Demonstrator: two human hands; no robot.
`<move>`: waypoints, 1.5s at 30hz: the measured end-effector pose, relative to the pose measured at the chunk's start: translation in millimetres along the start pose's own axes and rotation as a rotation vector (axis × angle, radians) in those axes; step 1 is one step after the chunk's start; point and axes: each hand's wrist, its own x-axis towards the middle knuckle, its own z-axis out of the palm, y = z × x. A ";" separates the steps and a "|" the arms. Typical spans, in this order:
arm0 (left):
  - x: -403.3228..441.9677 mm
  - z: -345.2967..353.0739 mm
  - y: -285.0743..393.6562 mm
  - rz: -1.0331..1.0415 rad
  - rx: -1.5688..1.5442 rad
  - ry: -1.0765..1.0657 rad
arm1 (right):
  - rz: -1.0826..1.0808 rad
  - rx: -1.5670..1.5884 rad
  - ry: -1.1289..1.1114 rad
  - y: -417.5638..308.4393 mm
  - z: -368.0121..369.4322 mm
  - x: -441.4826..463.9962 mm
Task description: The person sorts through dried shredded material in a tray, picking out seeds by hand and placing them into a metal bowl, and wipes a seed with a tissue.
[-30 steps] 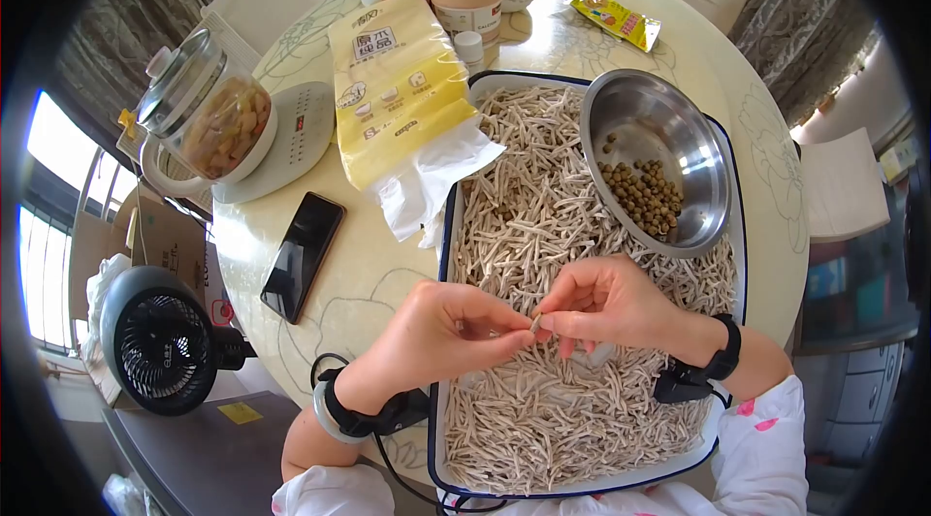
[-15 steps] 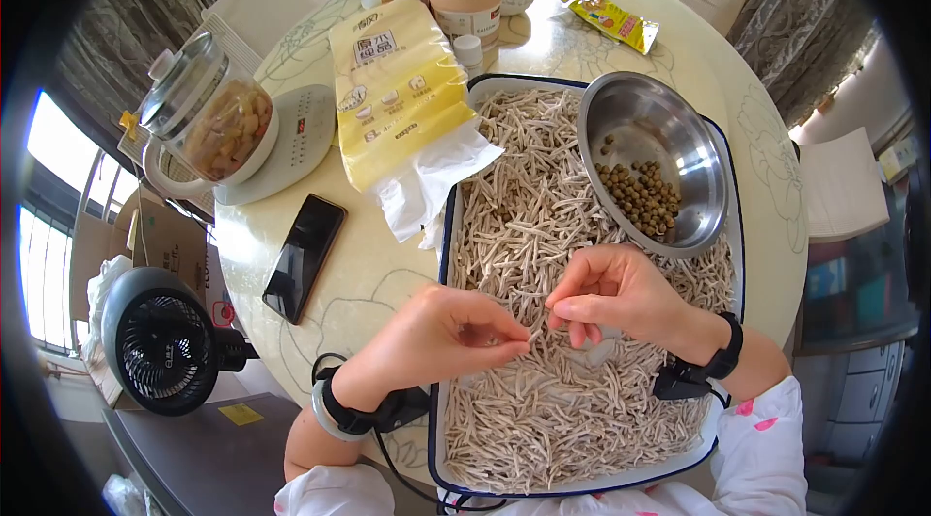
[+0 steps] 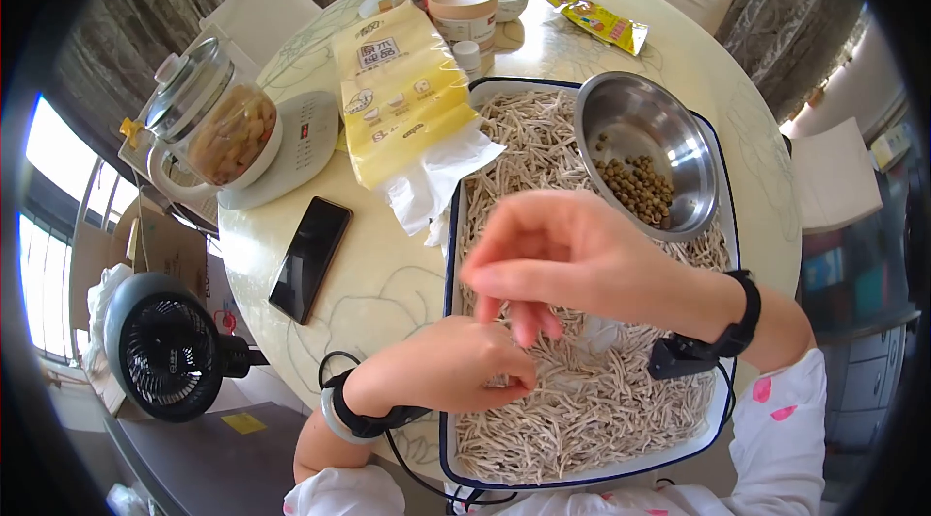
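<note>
A white tray with a dark blue rim [image 3: 449,274] holds a thick layer of thin, pale, stick-like dried pieces [image 3: 582,419]. My left hand [image 3: 451,361] is low over its left side, fingers curled in and closed; what they hold, if anything, is hidden. Above and in front of it, my right hand [image 3: 553,259] hovers over the pieces, a little blurred, thumb and forefinger together and the other fingers hanging bent. Nothing can be made out in that pinch. A steel bowl [image 3: 693,162] rests on the tray's far right, with small round brownish pieces [image 3: 635,188] inside.
Left of the tray lie a phone [image 3: 310,259] and a yellow tissue pack [image 3: 402,94]. A glass kettle [image 3: 223,123] stands on its base farther left, near a black fan [image 3: 165,346]. Tubs, bottles and a yellow packet [image 3: 596,18] are at the back. Cables run from both wrists.
My right hand has moved left and up toward the camera, now partly in front of the left. My left hand has dropped lower, its fingers more curled. The hands no longer meet fingertip to fingertip.
</note>
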 end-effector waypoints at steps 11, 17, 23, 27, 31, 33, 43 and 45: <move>1.3 -0.3 0.5 0.007 -0.043 -0.102 | 0.000 -0.254 -0.082 28.2 3.9 30.3; 4.3 1.2 -3.1 0.012 0.055 -0.045 | 0.034 -0.742 -0.094 26.5 -33.6 -28.4; 8.1 7.1 -7.6 -0.013 0.038 0.073 | -0.091 -1.305 -0.195 58.5 -46.2 -73.5; 11.1 1.0 -6.0 -0.009 -0.009 0.199 | -0.041 -1.553 -0.270 54.2 -50.2 -83.4; 13.5 -1.7 -8.0 0.001 0.073 0.336 | -0.097 -1.455 -0.264 50.1 -52.8 -84.4; 13.8 -1.7 -9.3 -0.025 0.183 0.353 | -0.178 -1.379 -0.203 53.2 -49.1 -80.8; 7.8 -8.7 -12.3 -0.044 0.276 0.210 | -0.100 -1.535 -0.268 48.9 -51.5 -79.0; 8.2 -7.0 -12.2 -0.046 0.276 0.202 | -0.211 -1.418 -0.181 59.2 -43.8 -75.2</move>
